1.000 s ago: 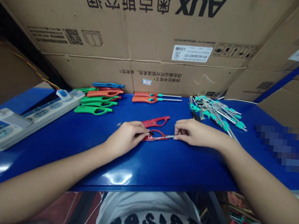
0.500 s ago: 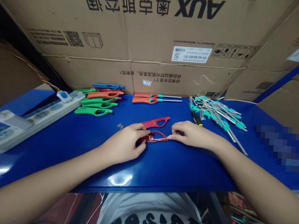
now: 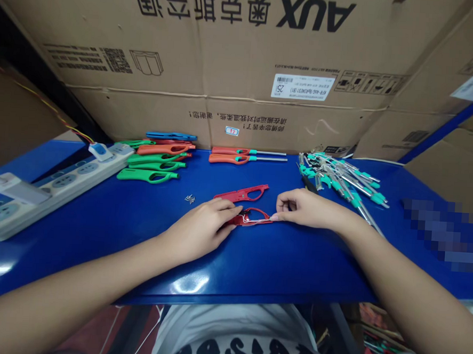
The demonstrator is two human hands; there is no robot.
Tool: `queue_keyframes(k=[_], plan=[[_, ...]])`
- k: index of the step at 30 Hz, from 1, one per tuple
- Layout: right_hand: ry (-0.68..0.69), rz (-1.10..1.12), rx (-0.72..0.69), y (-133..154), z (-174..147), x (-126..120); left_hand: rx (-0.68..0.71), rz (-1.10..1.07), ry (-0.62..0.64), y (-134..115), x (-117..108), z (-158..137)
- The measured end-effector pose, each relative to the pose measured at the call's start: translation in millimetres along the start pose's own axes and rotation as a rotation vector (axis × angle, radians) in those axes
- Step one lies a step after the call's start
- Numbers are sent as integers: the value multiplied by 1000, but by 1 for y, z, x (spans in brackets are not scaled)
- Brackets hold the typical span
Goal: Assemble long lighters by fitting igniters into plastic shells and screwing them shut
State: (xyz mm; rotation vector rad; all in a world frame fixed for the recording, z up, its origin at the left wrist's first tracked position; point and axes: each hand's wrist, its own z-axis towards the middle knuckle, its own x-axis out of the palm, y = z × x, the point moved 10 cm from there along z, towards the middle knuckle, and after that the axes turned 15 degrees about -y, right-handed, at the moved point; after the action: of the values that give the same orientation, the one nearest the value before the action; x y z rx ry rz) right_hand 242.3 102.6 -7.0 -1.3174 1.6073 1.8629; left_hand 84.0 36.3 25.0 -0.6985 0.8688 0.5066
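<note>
The red shell (image 3: 253, 224) lies low over the middle of the counter (image 3: 255, 269), its open side facing up. It is glossy plastic, slender, with an oval loop on its far edge and a narrow neck toward the right. A small black part (image 3: 244, 213) sits inside, just left of the loop. A thin white wire (image 3: 258, 220) bends out near that part and runs along the neck to the tip. The wide end is hidden beneath the left hand (image 3: 204, 223), whose thumb and index finger pinch the shell there. The right hand (image 3: 304, 207) has its thumb and index finger closed together at the neck's tip; whether wire or plastic is between them is too small to tell. Its other fingers are curled in.

Just beyond lies 1 matching red shell (image 3: 241, 193), tilted slightly, its loop toward the right. Small metal screws (image 3: 189, 198) are gathered to its left. Farther back, 2 orange lighters (image 3: 230, 158) with teal collars and metal tubes lie side by side.
</note>
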Motion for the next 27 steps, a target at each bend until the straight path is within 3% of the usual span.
queue_keyframes(k=[4,18,27], plan=[[6,-27,42,-4,1,2,-14,-25,-5,2,0,1],[5,-4,-4,-7,5,3,-8,-67,-1,0,0,5],[-8,-9,-12,0,2,1,34,131,34,-6,3,2]])
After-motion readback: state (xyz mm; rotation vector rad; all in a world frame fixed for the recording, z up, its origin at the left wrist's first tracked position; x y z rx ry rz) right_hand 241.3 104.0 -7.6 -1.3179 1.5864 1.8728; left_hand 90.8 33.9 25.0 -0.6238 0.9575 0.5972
